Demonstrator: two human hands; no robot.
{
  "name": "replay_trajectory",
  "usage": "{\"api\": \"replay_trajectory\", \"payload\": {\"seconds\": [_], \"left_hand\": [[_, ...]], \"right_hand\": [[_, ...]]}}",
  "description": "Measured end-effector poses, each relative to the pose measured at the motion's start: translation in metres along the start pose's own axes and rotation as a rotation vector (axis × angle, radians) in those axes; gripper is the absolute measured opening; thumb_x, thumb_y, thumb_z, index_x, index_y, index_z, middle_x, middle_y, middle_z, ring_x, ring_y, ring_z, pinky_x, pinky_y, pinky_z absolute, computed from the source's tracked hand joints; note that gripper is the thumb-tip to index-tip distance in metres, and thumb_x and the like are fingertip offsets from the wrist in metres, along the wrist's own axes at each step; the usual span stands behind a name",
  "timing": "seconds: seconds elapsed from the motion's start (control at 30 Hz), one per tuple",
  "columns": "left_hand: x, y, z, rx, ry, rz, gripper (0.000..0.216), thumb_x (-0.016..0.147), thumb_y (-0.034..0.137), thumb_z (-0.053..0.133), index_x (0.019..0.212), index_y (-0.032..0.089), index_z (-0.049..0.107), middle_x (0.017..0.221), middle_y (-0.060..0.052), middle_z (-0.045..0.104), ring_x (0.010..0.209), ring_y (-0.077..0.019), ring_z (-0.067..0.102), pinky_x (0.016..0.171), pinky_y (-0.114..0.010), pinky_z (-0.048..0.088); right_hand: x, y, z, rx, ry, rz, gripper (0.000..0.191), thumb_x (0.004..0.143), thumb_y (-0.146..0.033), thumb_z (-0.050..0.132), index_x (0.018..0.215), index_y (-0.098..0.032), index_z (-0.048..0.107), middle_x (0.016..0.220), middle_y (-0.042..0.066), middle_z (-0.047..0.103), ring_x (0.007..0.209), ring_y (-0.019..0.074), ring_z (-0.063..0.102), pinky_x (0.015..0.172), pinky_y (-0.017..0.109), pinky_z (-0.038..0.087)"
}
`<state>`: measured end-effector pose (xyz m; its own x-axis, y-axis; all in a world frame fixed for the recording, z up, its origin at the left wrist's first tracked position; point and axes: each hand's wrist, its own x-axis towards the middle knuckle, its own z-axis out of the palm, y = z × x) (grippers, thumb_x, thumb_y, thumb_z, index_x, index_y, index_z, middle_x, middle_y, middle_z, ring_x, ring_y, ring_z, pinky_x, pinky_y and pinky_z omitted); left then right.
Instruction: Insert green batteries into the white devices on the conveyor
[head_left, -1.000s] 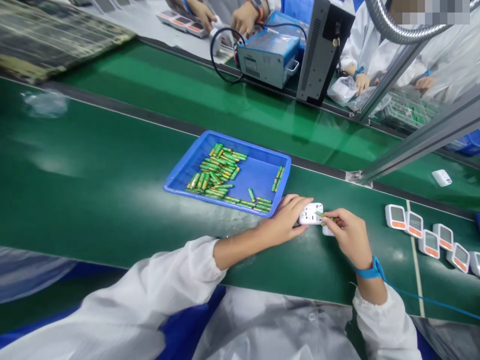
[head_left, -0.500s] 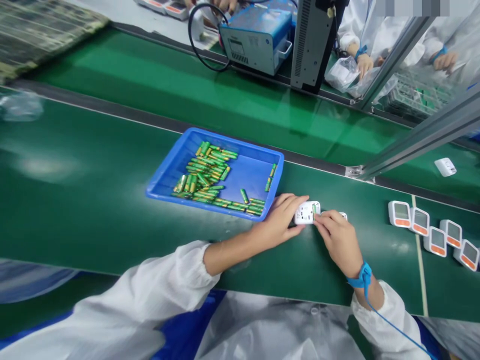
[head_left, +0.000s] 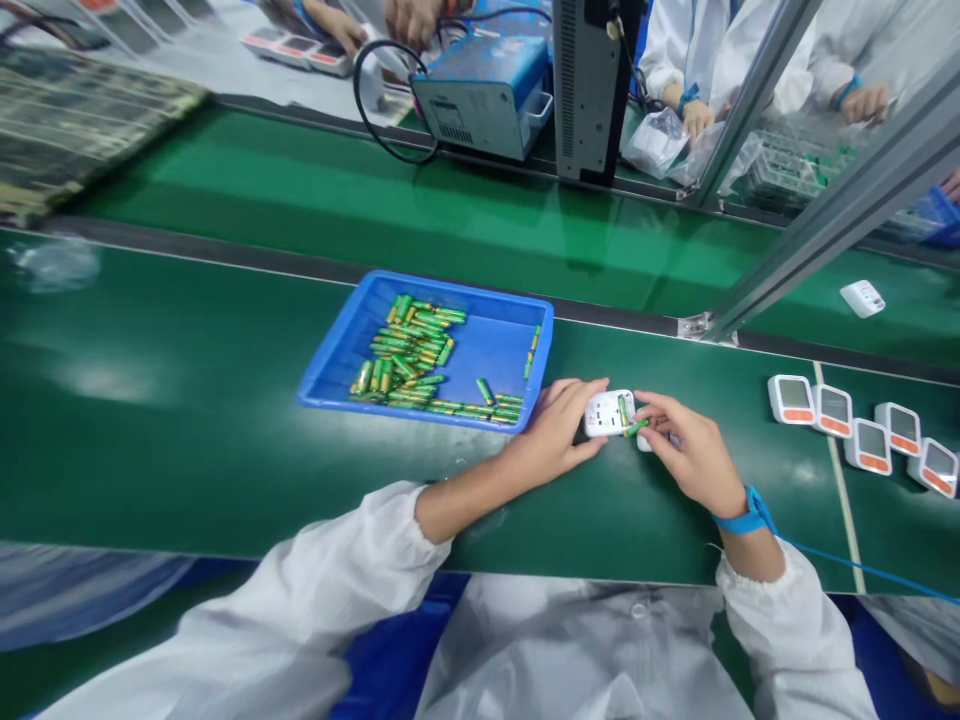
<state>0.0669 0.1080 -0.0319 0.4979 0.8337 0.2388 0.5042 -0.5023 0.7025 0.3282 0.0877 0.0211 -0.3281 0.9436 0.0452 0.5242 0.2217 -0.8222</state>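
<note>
My left hand (head_left: 559,425) is closed around the left side of a small white device (head_left: 604,415), its back turned up. One green battery (head_left: 622,408) lies in the slot at the device's right end. Between the thumb and fingers of my right hand (head_left: 690,445) is a second green battery (head_left: 636,428), tilted at the device's right edge. Partly hidden beneath my right fingers, another white piece (head_left: 643,442) rests on the bench. Left of my hands sits a blue tray (head_left: 495,345) with many green and gold batteries (head_left: 412,350).
Several white devices with screens and orange strips (head_left: 870,445) lie at the right. A metal post (head_left: 772,190) rises behind them. One white device (head_left: 862,298) lies beyond the rail. A blue box-shaped machine (head_left: 484,95) and co-workers' hands (head_left: 697,118) are across the line.
My right fingers have drawn back slightly from the device, and a battery now shows tilted in them. One battery sits in the slot. The whole view has shifted a little.
</note>
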Motion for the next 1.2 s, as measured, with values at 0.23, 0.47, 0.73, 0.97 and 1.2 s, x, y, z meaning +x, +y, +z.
{"api": "replay_trajectory", "payload": {"seconds": [0.23, 0.47, 0.73, 0.97, 1.2], "left_hand": [[0.001, 0.000, 0.001, 0.006, -0.012, 0.006, 0.072, 0.097, 0.026, 0.078, 0.161, 0.017, 0.045, 0.152, -0.017, 0.062, 0.140, -0.0361, 0.054, 0.121, -0.053, 0.048], [0.003, 0.000, 0.004, -0.003, -0.005, 0.024, 0.072, 0.096, 0.023, 0.079, 0.160, 0.016, 0.046, 0.151, -0.018, 0.062, 0.142, -0.0362, 0.053, 0.123, -0.055, 0.047], [0.005, -0.001, 0.006, -0.031, 0.017, 0.041, 0.071, 0.096, 0.022, 0.079, 0.159, 0.014, 0.048, 0.150, -0.018, 0.062, 0.143, -0.0358, 0.052, 0.123, -0.055, 0.048], [0.007, 0.001, 0.005, -0.037, 0.016, 0.039, 0.068, 0.096, 0.025, 0.079, 0.159, 0.018, 0.051, 0.149, -0.017, 0.063, 0.144, -0.0352, 0.052, 0.122, -0.053, 0.049], [0.008, -0.001, 0.006, -0.045, 0.011, 0.061, 0.072, 0.096, 0.025, 0.079, 0.161, 0.019, 0.049, 0.150, -0.017, 0.063, 0.143, -0.0363, 0.053, 0.122, -0.057, 0.049]], "right_hand": [[0.004, 0.006, -0.004, -0.253, 0.123, -0.091, 0.021, 0.110, -0.032, 0.064, 0.121, -0.026, 0.081, 0.109, 0.008, 0.079, 0.095, 0.0245, 0.075, 0.089, 0.037, 0.061], [0.010, 0.004, -0.006, -0.496, -0.033, -0.134, 0.026, 0.108, -0.021, 0.059, 0.121, -0.022, 0.081, 0.104, 0.009, 0.071, 0.098, 0.0272, 0.069, 0.094, 0.042, 0.056], [0.017, -0.007, -0.006, -0.707, -0.157, -0.165, 0.033, 0.106, -0.016, 0.054, 0.131, -0.020, 0.075, 0.103, 0.010, 0.069, 0.093, 0.0278, 0.066, 0.092, 0.040, 0.054], [0.019, -0.020, -0.017, -0.730, -0.224, -0.143, 0.020, 0.104, -0.016, 0.057, 0.117, -0.022, 0.072, 0.101, 0.008, 0.072, 0.088, 0.0258, 0.067, 0.083, 0.037, 0.052], [0.024, -0.010, -0.006, -0.407, 0.096, -0.037, 0.019, 0.107, -0.035, 0.062, 0.121, -0.025, 0.070, 0.101, 0.005, 0.081, 0.088, 0.0250, 0.075, 0.085, 0.036, 0.055]]}}
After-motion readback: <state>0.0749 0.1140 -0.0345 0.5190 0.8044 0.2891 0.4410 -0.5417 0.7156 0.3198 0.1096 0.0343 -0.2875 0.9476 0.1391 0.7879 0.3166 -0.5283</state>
